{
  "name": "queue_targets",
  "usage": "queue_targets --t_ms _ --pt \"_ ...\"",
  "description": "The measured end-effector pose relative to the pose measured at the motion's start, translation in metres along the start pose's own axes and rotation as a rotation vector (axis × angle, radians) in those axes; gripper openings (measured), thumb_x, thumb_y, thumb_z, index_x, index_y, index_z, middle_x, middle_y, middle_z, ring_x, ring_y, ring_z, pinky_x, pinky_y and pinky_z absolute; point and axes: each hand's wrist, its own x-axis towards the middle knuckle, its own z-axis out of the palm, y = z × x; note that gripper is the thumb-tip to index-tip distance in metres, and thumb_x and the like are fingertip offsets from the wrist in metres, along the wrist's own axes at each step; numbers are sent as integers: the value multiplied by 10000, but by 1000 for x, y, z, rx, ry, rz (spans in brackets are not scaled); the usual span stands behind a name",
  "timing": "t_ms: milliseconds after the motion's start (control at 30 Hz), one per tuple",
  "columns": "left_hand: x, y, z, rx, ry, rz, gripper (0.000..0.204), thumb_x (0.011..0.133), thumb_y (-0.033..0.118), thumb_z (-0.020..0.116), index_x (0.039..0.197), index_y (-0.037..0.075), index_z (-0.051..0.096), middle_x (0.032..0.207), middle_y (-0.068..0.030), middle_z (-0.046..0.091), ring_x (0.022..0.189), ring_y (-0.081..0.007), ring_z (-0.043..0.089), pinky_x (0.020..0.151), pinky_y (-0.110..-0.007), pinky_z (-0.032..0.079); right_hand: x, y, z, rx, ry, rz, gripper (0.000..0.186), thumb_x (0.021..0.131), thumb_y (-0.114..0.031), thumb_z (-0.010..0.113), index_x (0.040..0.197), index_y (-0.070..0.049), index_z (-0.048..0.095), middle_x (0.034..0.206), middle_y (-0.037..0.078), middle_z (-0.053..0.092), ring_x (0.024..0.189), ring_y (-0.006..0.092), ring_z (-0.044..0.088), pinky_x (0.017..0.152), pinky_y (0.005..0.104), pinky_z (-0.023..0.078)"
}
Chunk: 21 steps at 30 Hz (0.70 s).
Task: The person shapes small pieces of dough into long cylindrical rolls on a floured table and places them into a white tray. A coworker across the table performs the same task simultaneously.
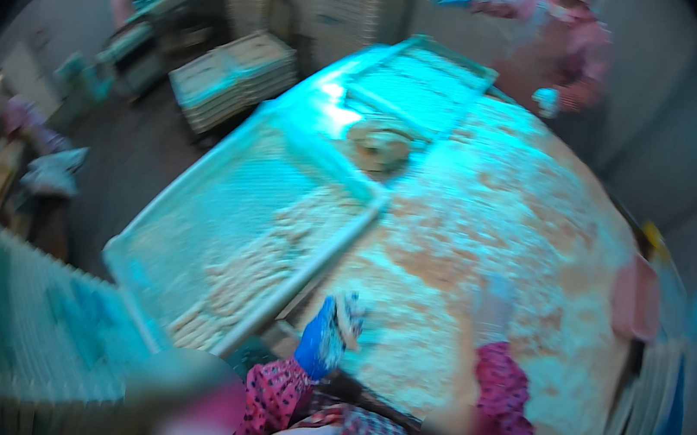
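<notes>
Tray-loading, it seems: hands apart, left hand (326, 341) gripping pale strips (346, 322), blurred right hand (491, 311) unreadable, next move likely calling for laying into the shallow tray (303, 273).

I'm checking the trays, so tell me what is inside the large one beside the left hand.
Pale, elongated pieces lie clustered along the right side of the large tray, with its turquoise-looking floor showing to their left. What lies beneath them is hidden.
</notes>
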Motion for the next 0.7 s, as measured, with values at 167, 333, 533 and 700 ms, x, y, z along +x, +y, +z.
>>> queue_targets --t_ms 167,333,533,700 --pt "-36 193 -86 517 285 667 447 918 487 448 1044 67 538 880 -69 583 797 -157 556 742 -311 460 14 -8 -6 -134 67 -65 234 656 -110 701 851 -67 579 742 101 564 781 299 554 681 401 438" --pt "-119 258 -183 1018 616 439 476 959 407 388 1104 6 599 1052 -103 618 955 -190 578 851 -311 439 22 -10 1 194 27 61 179 678 -132 684 790 -65 561 722 75 565 701 238 576 630 355 448" --pt "-80 226 -165 1018 355 557 461 977 316 356 1286 -11 456 1282 -143 502 1184 -226 478 1020 -354 332 27 -8 -40 420 98 190 102 699 -83 645 789 -57 605 700 76 590 631 181 590 582 317 460" --pt "-46 162 -66 1320 6 741 459 935 237 444 1321 -9 409 1278 -158 503 1199 -249 462 1024 -375 325 -42 -34 -72 385 -24 -179 115 687 -63 661 788 -79 610 668 76 577 612 219 583 588 344 467"
